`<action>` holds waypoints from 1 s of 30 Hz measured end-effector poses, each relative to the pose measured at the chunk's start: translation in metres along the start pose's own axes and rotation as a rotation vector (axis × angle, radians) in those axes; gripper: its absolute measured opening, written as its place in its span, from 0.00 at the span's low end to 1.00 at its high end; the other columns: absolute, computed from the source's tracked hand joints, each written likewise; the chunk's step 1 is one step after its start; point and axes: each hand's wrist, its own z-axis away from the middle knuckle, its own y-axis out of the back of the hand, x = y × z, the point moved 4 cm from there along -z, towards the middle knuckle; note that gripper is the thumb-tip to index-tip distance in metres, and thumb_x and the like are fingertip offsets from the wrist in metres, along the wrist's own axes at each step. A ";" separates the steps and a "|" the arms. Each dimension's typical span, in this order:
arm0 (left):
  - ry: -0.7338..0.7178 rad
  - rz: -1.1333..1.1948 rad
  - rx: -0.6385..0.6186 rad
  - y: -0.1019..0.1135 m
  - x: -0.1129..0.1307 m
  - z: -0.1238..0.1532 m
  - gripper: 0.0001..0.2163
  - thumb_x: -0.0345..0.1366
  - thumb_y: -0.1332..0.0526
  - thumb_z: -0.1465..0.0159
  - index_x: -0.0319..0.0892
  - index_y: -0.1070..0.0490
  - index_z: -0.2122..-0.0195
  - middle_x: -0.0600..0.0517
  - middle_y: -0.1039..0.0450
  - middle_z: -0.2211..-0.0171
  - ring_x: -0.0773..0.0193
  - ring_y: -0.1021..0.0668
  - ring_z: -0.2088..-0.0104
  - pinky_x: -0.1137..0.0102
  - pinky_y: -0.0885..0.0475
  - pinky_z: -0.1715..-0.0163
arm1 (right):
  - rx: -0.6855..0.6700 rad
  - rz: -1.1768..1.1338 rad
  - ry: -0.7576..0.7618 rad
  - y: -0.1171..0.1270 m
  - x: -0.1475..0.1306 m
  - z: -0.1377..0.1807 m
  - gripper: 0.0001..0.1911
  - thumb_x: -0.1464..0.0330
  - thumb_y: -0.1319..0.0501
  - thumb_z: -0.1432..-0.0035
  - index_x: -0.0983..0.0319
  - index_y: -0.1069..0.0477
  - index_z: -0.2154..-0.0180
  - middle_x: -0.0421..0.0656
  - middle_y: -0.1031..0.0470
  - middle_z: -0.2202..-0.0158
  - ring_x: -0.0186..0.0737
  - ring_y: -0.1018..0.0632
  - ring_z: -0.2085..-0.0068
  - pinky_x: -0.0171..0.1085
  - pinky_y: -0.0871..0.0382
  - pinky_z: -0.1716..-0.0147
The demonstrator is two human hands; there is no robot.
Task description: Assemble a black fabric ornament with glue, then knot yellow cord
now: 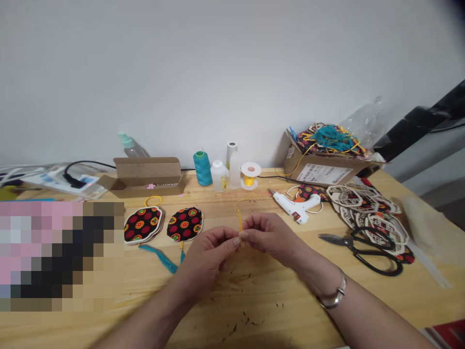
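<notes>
My left hand and my right hand meet above the wooden table, their fingertips pinching a yellow cord. The cord rises from between them and runs back towards a spool of yellow cord. A silver bangle circles my right wrist. Left of my left hand lie two round black fabric ornaments with red and yellow flowers, and a teal tassel lies in front of them. A white hot glue gun lies beyond my right hand.
Black-handled shears rest on a pile of patterned cut-outs at the right. An open cardboard box holds fabric and teal cord at the back. Teal thread, white bottles and a flat box stand along the wall.
</notes>
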 end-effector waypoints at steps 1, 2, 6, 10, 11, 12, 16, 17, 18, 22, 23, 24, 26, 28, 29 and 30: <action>0.005 0.005 0.000 0.000 0.000 0.000 0.08 0.40 0.36 0.48 0.40 0.27 0.74 0.59 0.36 0.81 0.76 0.42 0.85 0.78 0.51 0.85 | -0.016 -0.020 -0.012 0.000 0.000 0.000 0.06 0.67 0.40 0.55 0.64 0.34 0.77 0.33 0.38 0.85 0.25 0.42 0.83 0.28 0.51 0.84; 0.011 0.009 0.002 0.000 0.001 0.000 0.08 0.40 0.36 0.49 0.40 0.27 0.74 0.59 0.37 0.82 0.76 0.43 0.85 0.78 0.52 0.86 | -0.028 -0.035 -0.024 0.000 0.000 0.000 0.07 0.67 0.39 0.55 0.64 0.34 0.77 0.33 0.38 0.85 0.25 0.42 0.84 0.28 0.51 0.84; 0.013 0.024 0.005 -0.001 0.004 0.000 0.07 0.39 0.36 0.49 0.40 0.27 0.76 0.59 0.36 0.83 0.76 0.43 0.85 0.78 0.52 0.86 | -0.043 -0.049 -0.042 -0.001 0.001 0.000 0.07 0.67 0.39 0.56 0.64 0.34 0.77 0.34 0.36 0.84 0.24 0.42 0.84 0.28 0.51 0.85; -0.005 0.023 0.013 -0.001 0.005 0.000 0.06 0.37 0.36 0.49 0.40 0.26 0.75 0.59 0.34 0.82 0.76 0.42 0.85 0.78 0.51 0.85 | -0.019 -0.003 -0.008 0.000 0.001 -0.001 0.06 0.67 0.39 0.54 0.64 0.32 0.76 0.33 0.37 0.84 0.26 0.40 0.83 0.29 0.49 0.83; -0.004 0.024 0.022 -0.001 0.005 0.000 0.06 0.38 0.36 0.49 0.40 0.26 0.75 0.59 0.34 0.82 0.76 0.42 0.85 0.78 0.51 0.85 | -0.007 0.035 0.018 0.001 0.000 -0.001 0.05 0.68 0.40 0.53 0.64 0.31 0.75 0.34 0.35 0.83 0.27 0.38 0.82 0.29 0.47 0.82; 0.000 0.025 0.031 0.000 0.004 -0.001 0.06 0.38 0.36 0.49 0.40 0.26 0.75 0.59 0.34 0.82 0.77 0.42 0.85 0.78 0.52 0.86 | 0.008 0.086 0.056 0.003 -0.002 -0.001 0.05 0.69 0.40 0.52 0.64 0.30 0.74 0.35 0.33 0.81 0.28 0.36 0.80 0.30 0.44 0.79; 0.005 0.028 0.080 0.003 0.004 -0.002 0.08 0.40 0.36 0.48 0.40 0.27 0.75 0.59 0.35 0.83 0.77 0.44 0.86 0.78 0.52 0.86 | 0.066 0.385 0.214 0.008 -0.009 0.001 0.06 0.70 0.43 0.47 0.62 0.28 0.70 0.39 0.27 0.73 0.32 0.30 0.70 0.32 0.40 0.69; 0.006 0.026 0.092 0.004 0.005 -0.003 0.08 0.40 0.36 0.48 0.40 0.27 0.75 0.59 0.35 0.82 0.77 0.44 0.86 0.78 0.52 0.86 | 0.080 0.466 0.235 0.009 -0.010 0.002 0.07 0.69 0.44 0.46 0.62 0.28 0.71 0.38 0.27 0.74 0.32 0.30 0.71 0.32 0.40 0.70; 0.002 0.023 0.106 0.005 0.005 -0.003 0.08 0.40 0.36 0.48 0.40 0.27 0.74 0.58 0.34 0.82 0.77 0.43 0.86 0.78 0.51 0.86 | 0.094 0.539 0.250 0.009 -0.011 0.003 0.08 0.68 0.44 0.45 0.62 0.28 0.73 0.38 0.28 0.76 0.32 0.31 0.72 0.32 0.42 0.72; -0.046 0.012 0.147 0.007 0.008 -0.003 0.07 0.39 0.36 0.48 0.40 0.26 0.76 0.57 0.30 0.80 0.76 0.40 0.85 0.77 0.49 0.86 | 0.146 0.661 0.294 0.006 -0.014 0.010 0.12 0.66 0.45 0.44 0.63 0.32 0.77 0.36 0.34 0.81 0.30 0.35 0.77 0.31 0.46 0.77; -0.055 0.016 0.151 0.007 0.008 -0.003 0.07 0.38 0.36 0.48 0.40 0.26 0.76 0.57 0.31 0.81 0.76 0.40 0.85 0.77 0.49 0.86 | 0.156 0.663 0.310 0.004 -0.015 0.012 0.12 0.66 0.45 0.43 0.62 0.32 0.76 0.36 0.33 0.81 0.30 0.35 0.77 0.31 0.46 0.77; -0.055 0.027 0.155 0.007 0.007 -0.003 0.07 0.38 0.36 0.49 0.40 0.26 0.76 0.58 0.31 0.83 0.76 0.41 0.86 0.77 0.49 0.86 | 0.165 0.672 0.332 0.002 -0.016 0.015 0.12 0.65 0.46 0.42 0.62 0.31 0.75 0.36 0.33 0.80 0.30 0.34 0.77 0.31 0.45 0.77; -0.024 0.092 0.157 0.007 0.002 -0.004 0.06 0.38 0.35 0.49 0.40 0.26 0.75 0.59 0.32 0.84 0.76 0.39 0.86 0.78 0.47 0.85 | 0.175 0.735 0.405 -0.005 -0.018 0.022 0.11 0.65 0.47 0.41 0.62 0.31 0.73 0.37 0.31 0.78 0.30 0.33 0.76 0.31 0.44 0.76; 0.022 0.195 0.147 0.006 -0.002 -0.006 0.06 0.37 0.34 0.50 0.40 0.27 0.74 0.58 0.31 0.83 0.75 0.35 0.84 0.79 0.43 0.83 | 0.158 0.856 0.534 -0.015 -0.019 0.028 0.11 0.66 0.48 0.40 0.62 0.33 0.72 0.38 0.30 0.76 0.31 0.32 0.75 0.32 0.44 0.75; 0.038 0.246 0.134 0.006 -0.004 -0.006 0.06 0.37 0.34 0.50 0.40 0.27 0.74 0.57 0.30 0.82 0.74 0.33 0.83 0.79 0.41 0.82 | 0.145 0.935 0.620 -0.021 -0.019 0.031 0.11 0.67 0.49 0.40 0.63 0.33 0.71 0.39 0.30 0.76 0.32 0.32 0.74 0.33 0.44 0.74; 0.050 0.288 0.114 0.005 -0.006 -0.007 0.07 0.37 0.34 0.50 0.40 0.28 0.74 0.56 0.29 0.81 0.74 0.32 0.82 0.79 0.40 0.82 | 0.127 1.021 0.713 -0.026 -0.018 0.034 0.10 0.68 0.49 0.40 0.63 0.34 0.71 0.40 0.29 0.75 0.34 0.31 0.73 0.34 0.43 0.74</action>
